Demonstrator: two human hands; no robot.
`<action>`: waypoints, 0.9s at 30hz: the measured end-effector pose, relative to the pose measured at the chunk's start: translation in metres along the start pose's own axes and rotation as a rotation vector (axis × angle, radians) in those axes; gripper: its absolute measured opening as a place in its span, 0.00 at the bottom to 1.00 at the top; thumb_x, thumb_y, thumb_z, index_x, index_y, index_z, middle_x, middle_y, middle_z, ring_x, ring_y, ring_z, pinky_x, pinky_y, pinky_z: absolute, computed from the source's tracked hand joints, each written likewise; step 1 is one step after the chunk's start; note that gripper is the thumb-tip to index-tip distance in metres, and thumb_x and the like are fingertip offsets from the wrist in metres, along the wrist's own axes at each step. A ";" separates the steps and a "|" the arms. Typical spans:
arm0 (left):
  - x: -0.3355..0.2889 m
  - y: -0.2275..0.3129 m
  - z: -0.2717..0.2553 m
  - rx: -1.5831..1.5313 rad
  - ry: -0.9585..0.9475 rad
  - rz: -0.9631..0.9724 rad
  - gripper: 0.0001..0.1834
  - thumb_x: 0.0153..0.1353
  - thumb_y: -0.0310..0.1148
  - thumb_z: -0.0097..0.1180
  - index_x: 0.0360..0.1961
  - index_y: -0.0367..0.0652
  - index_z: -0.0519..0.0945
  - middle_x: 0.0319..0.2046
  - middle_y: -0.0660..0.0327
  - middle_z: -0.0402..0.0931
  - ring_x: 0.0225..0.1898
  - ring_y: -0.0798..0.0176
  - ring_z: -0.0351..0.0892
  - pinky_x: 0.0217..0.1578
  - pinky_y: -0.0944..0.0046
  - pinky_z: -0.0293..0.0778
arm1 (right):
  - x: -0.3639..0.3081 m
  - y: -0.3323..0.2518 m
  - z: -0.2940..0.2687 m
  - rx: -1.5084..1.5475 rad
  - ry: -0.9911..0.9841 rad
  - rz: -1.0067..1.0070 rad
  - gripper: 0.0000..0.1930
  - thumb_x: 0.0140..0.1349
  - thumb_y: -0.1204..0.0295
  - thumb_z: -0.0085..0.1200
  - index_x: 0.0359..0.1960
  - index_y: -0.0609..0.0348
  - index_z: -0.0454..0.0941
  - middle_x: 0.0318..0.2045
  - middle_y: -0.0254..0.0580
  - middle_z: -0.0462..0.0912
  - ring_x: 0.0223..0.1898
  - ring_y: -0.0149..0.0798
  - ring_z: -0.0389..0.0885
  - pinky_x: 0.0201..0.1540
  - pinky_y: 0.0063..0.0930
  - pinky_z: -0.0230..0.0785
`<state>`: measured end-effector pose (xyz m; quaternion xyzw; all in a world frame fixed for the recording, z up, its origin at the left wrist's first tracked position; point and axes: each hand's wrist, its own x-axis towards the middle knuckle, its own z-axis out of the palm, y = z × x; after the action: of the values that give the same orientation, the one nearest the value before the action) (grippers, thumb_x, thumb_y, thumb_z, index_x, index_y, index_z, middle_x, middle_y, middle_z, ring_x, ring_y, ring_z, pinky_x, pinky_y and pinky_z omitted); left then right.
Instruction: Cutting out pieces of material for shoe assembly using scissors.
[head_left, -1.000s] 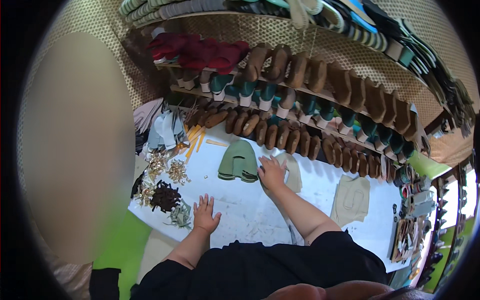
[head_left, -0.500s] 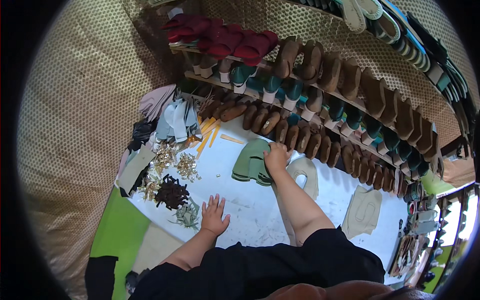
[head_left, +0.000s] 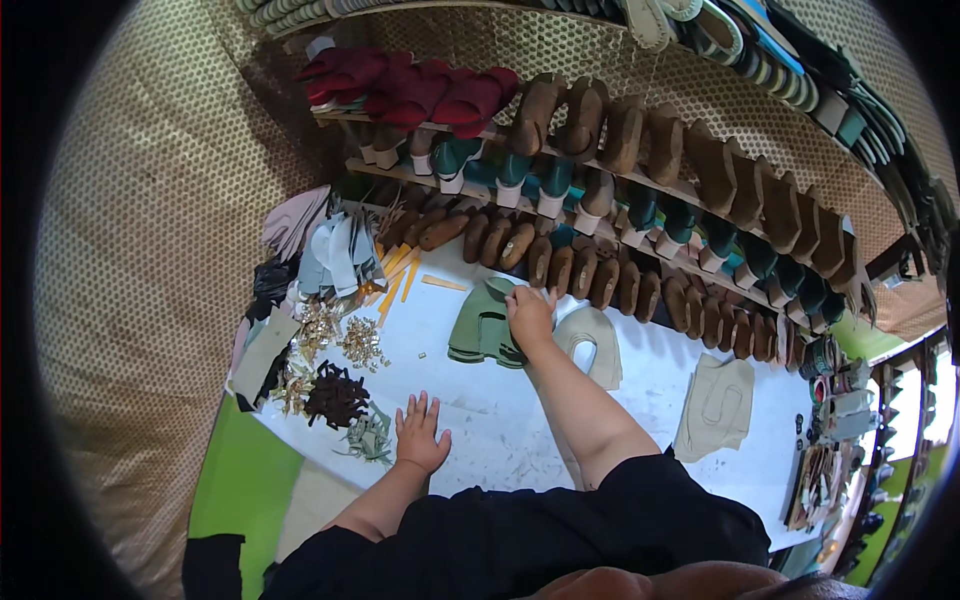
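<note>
A stack of green shoe-upper pieces [head_left: 478, 330], curved like a horseshoe, lies in the middle of the white table. My right hand [head_left: 531, 318] is over its right side, fingers bent around the edge of the upper piece, which curls up a little there. Part of the stack is hidden beneath this hand. My left hand [head_left: 421, 437] rests flat on the table with fingers spread, holding nothing. Beside it lie a heap of thin grey-green strips [head_left: 369, 437] and a pile of dark brown strips [head_left: 336, 395].
Beige cut pieces [head_left: 590, 340] lie right of my right hand, with more beige pieces [head_left: 716, 405] farther right. Gold-coloured buckles [head_left: 362, 343] and yellow strips [head_left: 397, 280] sit at left. Along the back stand brown shoe lasts [head_left: 560, 270] and a rack [head_left: 480, 190] of heeled shoes.
The whole view has shifted slightly. My right fingers have closed on the green piece's edge, which now curls up. My left hand stays flat on the table.
</note>
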<state>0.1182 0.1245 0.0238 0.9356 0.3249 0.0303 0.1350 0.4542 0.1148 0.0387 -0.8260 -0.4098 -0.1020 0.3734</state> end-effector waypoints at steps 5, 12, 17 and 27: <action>0.000 0.000 0.002 -0.009 0.013 0.009 0.39 0.55 0.45 0.57 0.69 0.47 0.64 0.73 0.51 0.52 0.74 0.46 0.46 0.70 0.39 0.37 | 0.004 -0.022 -0.027 0.340 -0.098 0.231 0.09 0.66 0.65 0.53 0.37 0.56 0.80 0.30 0.50 0.83 0.36 0.56 0.80 0.66 0.56 0.55; -0.004 0.003 -0.004 -0.017 0.009 -0.010 0.38 0.55 0.43 0.56 0.69 0.46 0.64 0.73 0.51 0.52 0.74 0.46 0.46 0.71 0.39 0.38 | 0.009 -0.035 -0.130 0.172 0.098 0.158 0.10 0.65 0.67 0.53 0.43 0.52 0.84 0.36 0.47 0.86 0.42 0.50 0.82 0.67 0.57 0.52; -0.009 0.000 0.001 -0.027 0.047 0.010 0.38 0.56 0.45 0.56 0.68 0.46 0.65 0.72 0.51 0.53 0.74 0.46 0.46 0.70 0.39 0.38 | -0.039 -0.058 -0.202 -0.160 0.133 0.010 0.11 0.63 0.69 0.53 0.45 0.51 0.84 0.36 0.40 0.85 0.45 0.42 0.81 0.69 0.63 0.44; -0.007 -0.004 0.002 -0.044 0.032 0.001 0.37 0.60 0.45 0.53 0.70 0.46 0.63 0.74 0.52 0.50 0.75 0.48 0.44 0.71 0.39 0.37 | -0.284 -0.084 -0.164 -0.204 -0.833 -0.220 0.27 0.60 0.55 0.55 0.59 0.54 0.72 0.49 0.47 0.80 0.61 0.49 0.73 0.65 0.79 0.38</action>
<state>0.1111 0.1227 0.0207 0.9320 0.3256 0.0526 0.1503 0.2313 -0.1381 0.0634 -0.7807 -0.5987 0.1604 0.0797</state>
